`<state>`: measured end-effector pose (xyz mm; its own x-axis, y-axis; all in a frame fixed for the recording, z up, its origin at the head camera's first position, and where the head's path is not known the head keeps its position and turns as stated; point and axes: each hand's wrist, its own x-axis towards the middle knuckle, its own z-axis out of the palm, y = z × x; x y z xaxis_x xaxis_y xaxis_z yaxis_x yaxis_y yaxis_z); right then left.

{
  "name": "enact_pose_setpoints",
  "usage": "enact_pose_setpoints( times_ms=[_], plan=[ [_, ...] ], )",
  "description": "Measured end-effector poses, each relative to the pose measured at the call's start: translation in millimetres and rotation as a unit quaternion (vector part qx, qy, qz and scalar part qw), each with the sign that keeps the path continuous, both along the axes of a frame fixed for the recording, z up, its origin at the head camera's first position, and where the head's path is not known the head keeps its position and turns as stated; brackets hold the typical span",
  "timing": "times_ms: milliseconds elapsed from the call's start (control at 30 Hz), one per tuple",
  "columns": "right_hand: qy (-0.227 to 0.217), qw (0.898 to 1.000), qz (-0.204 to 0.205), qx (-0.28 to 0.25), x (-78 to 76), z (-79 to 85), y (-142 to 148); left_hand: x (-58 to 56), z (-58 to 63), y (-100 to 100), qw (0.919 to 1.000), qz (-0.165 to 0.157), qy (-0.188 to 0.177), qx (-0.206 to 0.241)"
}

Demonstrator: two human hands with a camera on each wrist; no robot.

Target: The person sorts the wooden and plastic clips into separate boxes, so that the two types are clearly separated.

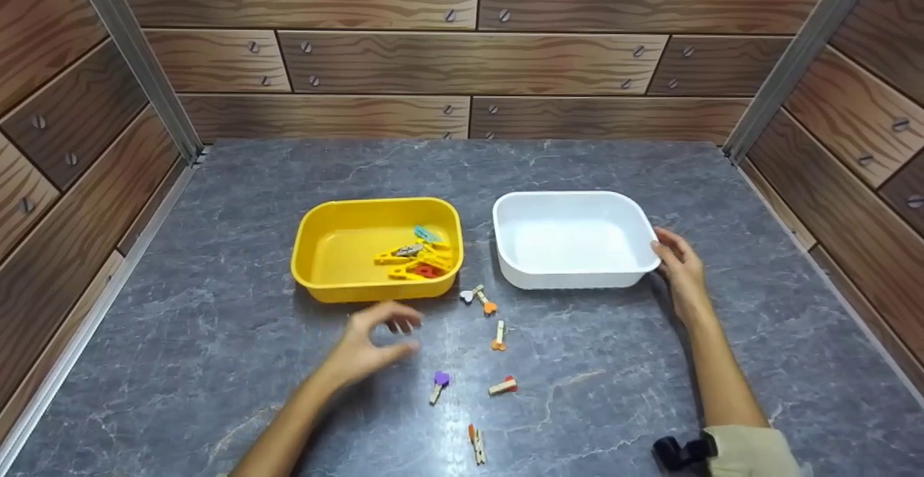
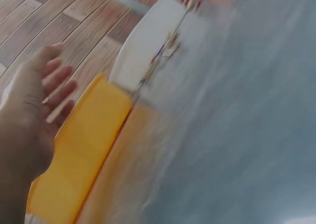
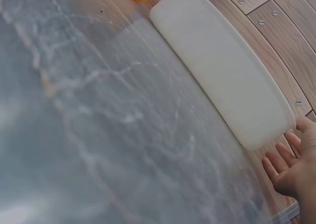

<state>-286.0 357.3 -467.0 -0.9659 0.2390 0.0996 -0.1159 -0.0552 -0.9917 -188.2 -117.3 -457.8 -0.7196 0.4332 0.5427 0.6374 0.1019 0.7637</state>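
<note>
My left hand [image 1: 368, 343] hovers in front of the yellow tub [image 1: 375, 293], its thumb and fingers parted with nothing between them. Inside that tub, plastic clothespins [image 1: 422, 257] in yellow, red and light blue lie heaped toward the right. At the right end of the white tub [image 1: 577, 280], my right hand [image 1: 678, 268] touches the outer wall near the rim. The right wrist view shows the fingers [image 3: 280, 157] of that hand loosely spread beside the white tub's corner. The white tub holds nothing.
Several small wooden clothespins with heart tops lie scattered on the grey marbled table [image 1: 577, 419]: a purple one [image 1: 439, 387], a red one [image 1: 504, 386], orange ones [image 1: 499, 335] and a white one [image 1: 468, 295]. Wood-patterned panels [image 1: 469, 62] stand around the table's back and sides.
</note>
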Motion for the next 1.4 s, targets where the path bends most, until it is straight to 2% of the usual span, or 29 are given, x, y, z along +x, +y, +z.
enact_pose_setpoints(
  times_ms=[100,200,300,433,533,600,667,867,967,1133,1300,1400],
  plan=[
    [0.003,1.0,0.012,-0.013,-1.4,-2.1,0,1.2,-16.1,6,0.9954,-0.029,-0.055,-0.072],
    [0.005,1.0,0.018,-0.011,-1.4,-4.5,2,2.4,-24.2,10,0.9847,-0.038,-0.085,-0.148],
    [0.0,1.0,0.017,-0.001,-0.7,-6.7,3,1.9,-29.8,13,0.978,-0.04,-0.067,-0.193],
    [-0.013,1.0,0.017,0.015,0.9,-8.7,4,1.9,-34.8,17,0.9719,-0.04,-0.018,-0.232],
    [-0.028,0.999,0.016,0.019,3.0,-9.1,6,2.2,-36.8,20,0.9665,-0.043,0.002,-0.253],
    [-0.037,0.999,0.012,0.021,4.0,-8.7,7,1.8,-36.9,21,0.9647,-0.046,0.0,-0.259],
    [-0.04,0.999,0.01,0.02,4.3,-7.7,8,0.2,-35.8,21,0.9662,-0.053,-0.016,-0.252],
    [-0.028,0.999,0.023,0.018,0.7,-4.5,6,-9.1,-32.4,19,0.9756,-0.067,-0.1,-0.183],
    [-0.028,0.999,0.025,0.016,0.7,-4.5,6,-13.3,-32.4,18,0.9764,-0.064,-0.116,-0.171],
    [-0.039,0.999,0.01,0.009,0.8,-6.1,5,-18.3,-32.8,17,0.9741,-0.047,-0.079,-0.207],
    [-0.039,0.999,0.017,0.012,-1.2,-6.1,3,-22.0,-32.6,13,0.9714,-0.037,-0.035,-0.232],
    [-0.037,0.999,0.013,0.012,-1.9,-5.3,2,-23.5,-31.5,12,0.9701,-0.042,-0.031,-0.237]
  ],
)
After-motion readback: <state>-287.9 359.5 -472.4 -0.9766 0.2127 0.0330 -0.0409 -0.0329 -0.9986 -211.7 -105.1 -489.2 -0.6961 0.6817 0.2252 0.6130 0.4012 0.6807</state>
